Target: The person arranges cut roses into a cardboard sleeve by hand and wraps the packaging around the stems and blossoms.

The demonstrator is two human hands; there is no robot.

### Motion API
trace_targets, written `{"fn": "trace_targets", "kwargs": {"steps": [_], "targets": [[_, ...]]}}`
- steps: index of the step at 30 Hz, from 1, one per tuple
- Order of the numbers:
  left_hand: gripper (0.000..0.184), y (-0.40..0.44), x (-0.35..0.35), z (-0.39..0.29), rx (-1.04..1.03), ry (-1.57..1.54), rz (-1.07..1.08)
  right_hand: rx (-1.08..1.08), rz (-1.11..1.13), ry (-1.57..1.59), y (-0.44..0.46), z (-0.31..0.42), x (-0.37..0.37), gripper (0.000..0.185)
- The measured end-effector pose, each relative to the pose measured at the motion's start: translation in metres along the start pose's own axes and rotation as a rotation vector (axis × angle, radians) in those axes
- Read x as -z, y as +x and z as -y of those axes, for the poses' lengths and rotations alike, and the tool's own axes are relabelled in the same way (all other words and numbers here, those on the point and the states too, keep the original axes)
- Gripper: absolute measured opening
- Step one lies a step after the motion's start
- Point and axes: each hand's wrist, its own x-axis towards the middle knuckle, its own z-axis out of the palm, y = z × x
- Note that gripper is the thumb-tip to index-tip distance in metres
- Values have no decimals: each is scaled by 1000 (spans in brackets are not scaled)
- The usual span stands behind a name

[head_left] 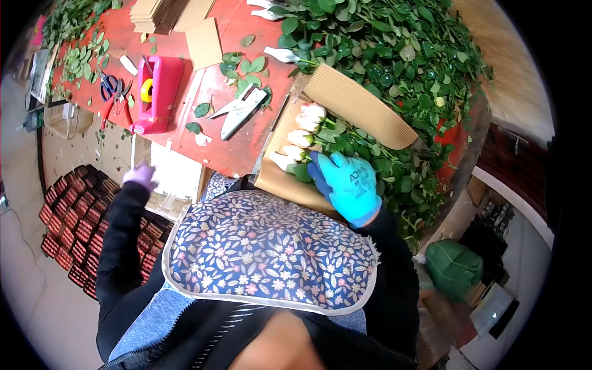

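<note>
My right hand [348, 185], in a bright blue glove, is bent over a row of pale pink-white roses [302, 137], gripping among their leaves just below the blooms. Its fingertips are partly hidden in the foliage. The roses lie on a sheet of brown cardboard [275, 176] at the table's near edge, and a corrugated cardboard strip [364, 108] stands along their far side. Out to the left, my left hand [140, 176] wears a purple glove. It hangs in the air off the table, slightly blurred, fingers apart, with nothing visible in it.
A large heap of leafy stems [394, 55] covers the right of the red table [240, 160]. A stapler [240, 114], a pink tape dispenser [161, 92], red-handled pliers [117, 108] and cardboard sheets [203, 43] lie leftward. Dark red-brown stacked pieces [80, 216] are at lower left.
</note>
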Motion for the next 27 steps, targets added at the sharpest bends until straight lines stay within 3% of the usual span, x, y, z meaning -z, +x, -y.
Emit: {"fn": "trace_targets", "kwargs": {"steps": [1, 2, 4, 6, 8, 9, 12, 17, 19, 20, 24, 26, 27], "targets": [[40, 21, -8, -15, -238, -57, -278, 6, 14, -2, -3, 4, -1, 15], [32, 9, 62, -79, -263, -141, -281, -24, 65, 91, -5, 6, -4, 15], [23, 20, 123, -153, -774, -627, -494, -33, 135, 155, -5, 5, -9, 17], [27, 34, 148, -202, -993, -759, -374, -51, 210, 182, 0, 1, -16, 20], [29, 44, 152, -225, -998, -505, -348, 9, 212, 156, 1, -5, -23, 22], [28, 46, 155, -230, -1011, -495, -246, 8, 237, 155, 2, -9, -29, 22], [25, 53, 145, -237, -1103, -544, -245, -12, 307, 169, 4, -14, -38, 23], [19, 52, 142, -234, -1148, -565, -348, -34, 334, 169, 3, -16, -47, 22], [19, 59, 136, -223, -1120, -418, -563, -129, 435, 222, 5, -10, -40, 23], [17, 60, 134, -215, -1102, -457, -562, -128, 443, 219, 6, -7, -39, 23], [18, 43, 124, -158, -808, -536, -597, -78, 409, 173, 8, -7, -36, 21], [18, 41, 114, -110, -695, -472, -503, -57, 399, 197, 8, -8, -37, 20], [22, 27, 117, -92, -556, -438, -308, -46, 411, 167, 9, -8, -37, 20]]}}
